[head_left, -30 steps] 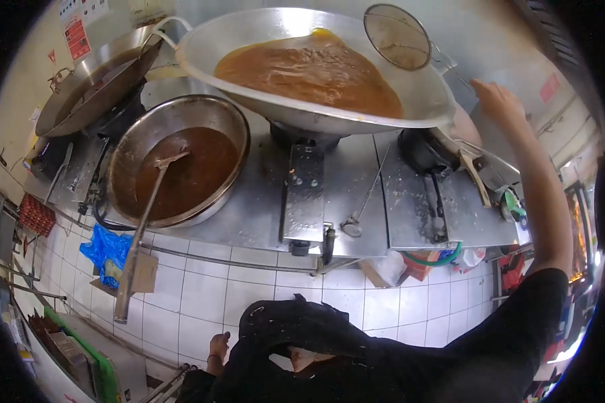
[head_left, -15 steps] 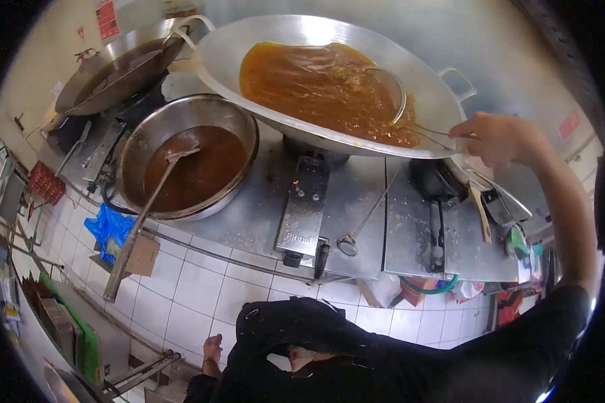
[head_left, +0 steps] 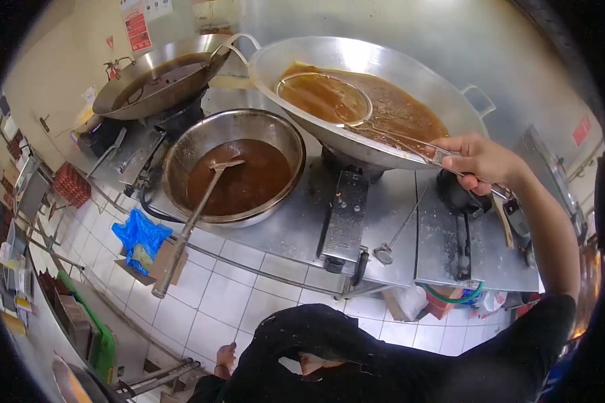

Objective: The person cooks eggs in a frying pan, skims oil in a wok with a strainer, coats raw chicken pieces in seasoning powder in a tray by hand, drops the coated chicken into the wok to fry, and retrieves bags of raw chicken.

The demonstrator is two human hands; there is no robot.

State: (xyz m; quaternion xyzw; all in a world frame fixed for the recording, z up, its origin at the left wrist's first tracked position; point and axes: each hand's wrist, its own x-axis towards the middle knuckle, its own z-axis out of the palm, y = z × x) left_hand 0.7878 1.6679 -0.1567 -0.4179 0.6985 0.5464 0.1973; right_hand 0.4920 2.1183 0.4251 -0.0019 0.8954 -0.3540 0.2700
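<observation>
My right hand (head_left: 474, 161) is closed round the long wire handle of a round mesh skimmer (head_left: 326, 99). The skimmer's hoop lies at the left side of the large wok (head_left: 474, 124), in brown, oily liquid (head_left: 403, 104). Down beside my body hangs my left hand (head_left: 226, 356), fingers loosely apart, holding nothing visible. Left of the wok stands a metal basin (head_left: 292, 151) of darker brown liquid. A long-handled stirrer (head_left: 191, 225) leans in it, its handle jutting over the counter's front edge.
A second wok (head_left: 111, 107) with dark liquid sits at the back left. On the steel counter (head_left: 302, 232) are a burner control box (head_left: 346, 215) and a small ladle (head_left: 383, 254). A blue plastic bag (head_left: 141, 235) in a cardboard box lies below, on the tiled floor.
My right hand has drawn the skimmer across the wok, its hoop moving from the right side to the left. The view has shifted, and my left hand still hangs low.
</observation>
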